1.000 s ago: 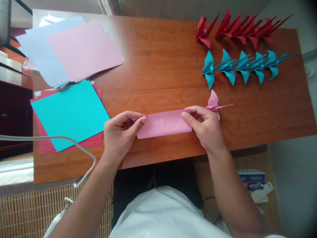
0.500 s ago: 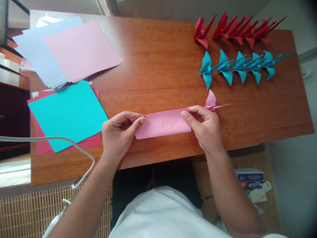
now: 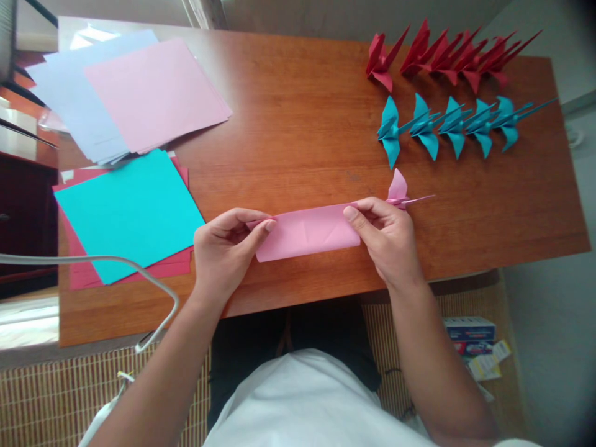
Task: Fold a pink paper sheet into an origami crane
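Observation:
A folded pink paper (image 3: 307, 232) lies as a long strip on the wooden table (image 3: 302, 124) near its front edge. My left hand (image 3: 223, 251) pinches the strip's left end between thumb and fingers. My right hand (image 3: 388, 239) pinches its right end. Just behind my right hand sits a finished pink paper crane (image 3: 399, 191), partly hidden by my fingers.
A row of red cranes (image 3: 447, 57) and a row of blue cranes (image 3: 456, 124) line the far right. Stacks of lilac and pink sheets (image 3: 153, 93) and a turquoise sheet (image 3: 128, 214) over red ones lie at the left. A white cable (image 3: 139, 273) curves over the front-left edge.

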Motion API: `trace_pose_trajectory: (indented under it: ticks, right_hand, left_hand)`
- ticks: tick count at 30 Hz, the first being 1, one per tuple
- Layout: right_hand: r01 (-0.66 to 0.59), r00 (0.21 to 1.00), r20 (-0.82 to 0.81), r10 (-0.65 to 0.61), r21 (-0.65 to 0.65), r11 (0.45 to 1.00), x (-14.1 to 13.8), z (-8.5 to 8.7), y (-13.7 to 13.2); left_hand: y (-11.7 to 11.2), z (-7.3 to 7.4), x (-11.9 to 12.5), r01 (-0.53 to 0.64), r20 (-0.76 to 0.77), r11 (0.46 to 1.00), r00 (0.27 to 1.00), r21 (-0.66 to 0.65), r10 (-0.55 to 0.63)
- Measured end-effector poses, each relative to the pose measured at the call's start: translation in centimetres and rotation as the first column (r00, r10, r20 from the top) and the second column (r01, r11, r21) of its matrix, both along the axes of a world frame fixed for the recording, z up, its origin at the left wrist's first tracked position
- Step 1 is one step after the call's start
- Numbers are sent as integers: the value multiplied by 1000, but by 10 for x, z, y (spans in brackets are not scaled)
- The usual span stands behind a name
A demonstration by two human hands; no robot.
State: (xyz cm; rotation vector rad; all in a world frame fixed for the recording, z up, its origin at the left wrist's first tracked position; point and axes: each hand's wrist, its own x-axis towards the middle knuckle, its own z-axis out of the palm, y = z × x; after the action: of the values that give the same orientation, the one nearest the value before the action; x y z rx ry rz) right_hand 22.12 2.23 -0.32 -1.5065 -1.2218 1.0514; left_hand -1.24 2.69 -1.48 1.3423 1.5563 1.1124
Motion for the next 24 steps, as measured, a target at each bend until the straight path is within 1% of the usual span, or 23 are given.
trace_pose_trajectory:
  ticks: [3, 7, 13, 24]
  right_hand:
    - [5, 1000, -18, -5, 0, 1000, 0, -1, 0]
    - [40, 997, -67, -39, 13, 999, 0, -5, -1]
    - [44, 998, -38, -45, -23, 999, 2, -11, -2]
    - [45, 996, -75, -47, -28, 999, 3, -11, -3]
  left_hand:
    - [0, 0, 0, 1, 13, 1000, 1000, -3, -1]
    - [-1, 0, 1, 21, 57, 1000, 998, -5, -20]
    - [-2, -1, 1, 25, 135, 1000, 991, 0, -25]
    - [-4, -1, -1, 50, 141, 999, 989, -6, -49]
